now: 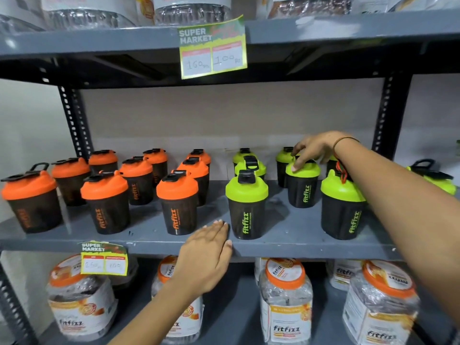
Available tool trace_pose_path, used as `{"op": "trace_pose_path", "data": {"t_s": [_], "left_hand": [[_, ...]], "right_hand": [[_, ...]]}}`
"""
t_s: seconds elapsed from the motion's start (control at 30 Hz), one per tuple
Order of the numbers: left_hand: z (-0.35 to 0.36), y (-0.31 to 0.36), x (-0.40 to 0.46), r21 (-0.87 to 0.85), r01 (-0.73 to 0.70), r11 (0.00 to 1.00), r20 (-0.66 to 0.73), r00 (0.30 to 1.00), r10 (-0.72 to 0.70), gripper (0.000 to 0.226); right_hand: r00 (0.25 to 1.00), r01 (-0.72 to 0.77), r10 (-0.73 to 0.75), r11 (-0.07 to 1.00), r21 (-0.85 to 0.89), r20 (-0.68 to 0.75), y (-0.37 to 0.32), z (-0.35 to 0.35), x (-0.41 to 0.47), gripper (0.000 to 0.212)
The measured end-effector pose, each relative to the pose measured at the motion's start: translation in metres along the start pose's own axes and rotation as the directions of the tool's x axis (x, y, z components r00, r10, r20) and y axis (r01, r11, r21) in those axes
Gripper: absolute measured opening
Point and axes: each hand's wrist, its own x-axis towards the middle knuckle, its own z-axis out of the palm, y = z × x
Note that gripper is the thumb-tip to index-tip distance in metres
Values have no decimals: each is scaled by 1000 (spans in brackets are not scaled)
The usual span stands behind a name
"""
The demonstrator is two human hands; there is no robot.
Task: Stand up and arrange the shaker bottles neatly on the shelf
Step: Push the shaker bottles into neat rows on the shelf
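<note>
The gray shelf (286, 230) holds black bottles, all standing up. Orange tops (177, 185) sit at 9 o'clock and green tops (246, 189) at 3 o'clock. The right hand (315, 148) pinches a green bottle's (302, 185) lid. The left hand (206, 252) lies flat and open on the shelf edge at 6 o'clock.

Open lane between orange-lidded shakers (177, 204) and green-lidded shakers (246, 205)
</note>
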Motion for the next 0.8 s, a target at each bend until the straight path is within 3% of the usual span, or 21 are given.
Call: {"op": "trace_pose_path", "data": {"t_s": [0.17,0.57,0.8], "left_hand": [[1,0,-1,-1,7,1000,-2,1000,-7,52],[2,1,-1,-5,33,999,-16,999,-33,54],[3,-1,-2,1,32,999,-16,999,-32,54]], "right_hand": [[1000,-12,11,998,-69,-6,-4,6,0,86],[999,-23,8,953,-302,-53,-9,4,-4,82],[998,-53,36,949,-310,-59,-11,2,-3,84]]}}
